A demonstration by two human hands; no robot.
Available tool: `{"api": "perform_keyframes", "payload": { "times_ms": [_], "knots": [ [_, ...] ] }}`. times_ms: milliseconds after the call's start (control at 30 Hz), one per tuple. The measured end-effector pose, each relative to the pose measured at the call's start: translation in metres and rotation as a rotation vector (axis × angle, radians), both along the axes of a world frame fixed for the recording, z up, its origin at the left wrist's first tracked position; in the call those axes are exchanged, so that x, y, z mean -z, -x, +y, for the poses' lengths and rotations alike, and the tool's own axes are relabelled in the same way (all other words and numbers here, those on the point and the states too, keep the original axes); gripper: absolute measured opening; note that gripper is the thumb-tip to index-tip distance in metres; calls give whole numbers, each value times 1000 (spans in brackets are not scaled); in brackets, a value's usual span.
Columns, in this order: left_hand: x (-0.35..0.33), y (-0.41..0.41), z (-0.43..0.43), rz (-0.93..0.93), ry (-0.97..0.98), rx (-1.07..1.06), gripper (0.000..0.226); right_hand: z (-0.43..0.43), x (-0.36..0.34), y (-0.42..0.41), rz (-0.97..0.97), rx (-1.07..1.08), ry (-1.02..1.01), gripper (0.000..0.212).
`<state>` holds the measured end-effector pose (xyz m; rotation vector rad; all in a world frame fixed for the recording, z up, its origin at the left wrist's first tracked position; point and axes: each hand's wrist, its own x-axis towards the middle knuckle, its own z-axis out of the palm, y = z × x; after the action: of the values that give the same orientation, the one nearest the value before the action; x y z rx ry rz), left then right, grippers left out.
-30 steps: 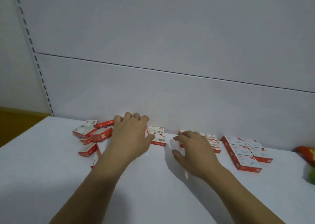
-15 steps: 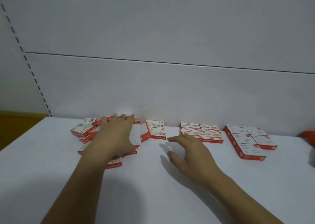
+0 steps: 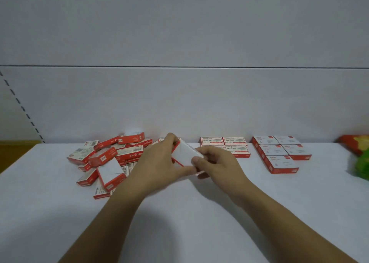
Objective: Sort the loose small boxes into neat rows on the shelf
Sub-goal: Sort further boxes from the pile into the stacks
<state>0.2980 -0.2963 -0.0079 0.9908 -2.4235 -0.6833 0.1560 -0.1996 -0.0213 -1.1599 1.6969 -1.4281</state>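
A red-and-white small box (image 3: 184, 154) is held tilted above the white shelf (image 3: 199, 212), its blank white face towards me. My left hand (image 3: 159, 162) grips its left side and my right hand (image 3: 217, 165) pinches its right end. A loose heap of the same boxes (image 3: 111, 158) lies jumbled at the left. A neat block of boxes (image 3: 229, 145) sits flat by the back wall, partly hidden by my right hand. Further right is a second neat group (image 3: 279, 153) in two rows.
The white back panel (image 3: 179, 102) rises right behind the boxes. A red and green packet (image 3: 357, 154) lies at the far right edge. A slotted upright (image 3: 24, 110) runs along the left, with a wooden surface (image 3: 12, 150) beyond it.
My left hand lifted a box out of the heap and carried it to the right. My right hand rose from the shelf and took hold of its other end.
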Motion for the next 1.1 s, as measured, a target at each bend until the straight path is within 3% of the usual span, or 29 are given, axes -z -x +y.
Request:
{"api": "perform_keyframes", "payload": {
  "times_ms": [167, 267, 333, 500, 900, 1100],
  "knots": [
    [2, 0, -5, 219, -231, 74, 23, 1, -7, 19, -91, 113, 39, 22],
    [2, 2, -2, 258, -286, 112, 49, 2, -10, 23, -93, 120, 42, 22],
    [4, 2, -1, 275, -281, 129, 58, 2, -11, 25, -91, 124, 39, 23],
    [6, 3, -1, 298, -252, 131, 46, 3, -12, 27, -118, 76, 40, 32],
    [8, 3, -3, 357, -146, 80, 31, 5, -12, 28, -82, -39, 59, 29],
    [10, 5, -6, 387, 32, 85, 28, 5, -11, 22, -271, -127, 50, 23]
  ]
}}
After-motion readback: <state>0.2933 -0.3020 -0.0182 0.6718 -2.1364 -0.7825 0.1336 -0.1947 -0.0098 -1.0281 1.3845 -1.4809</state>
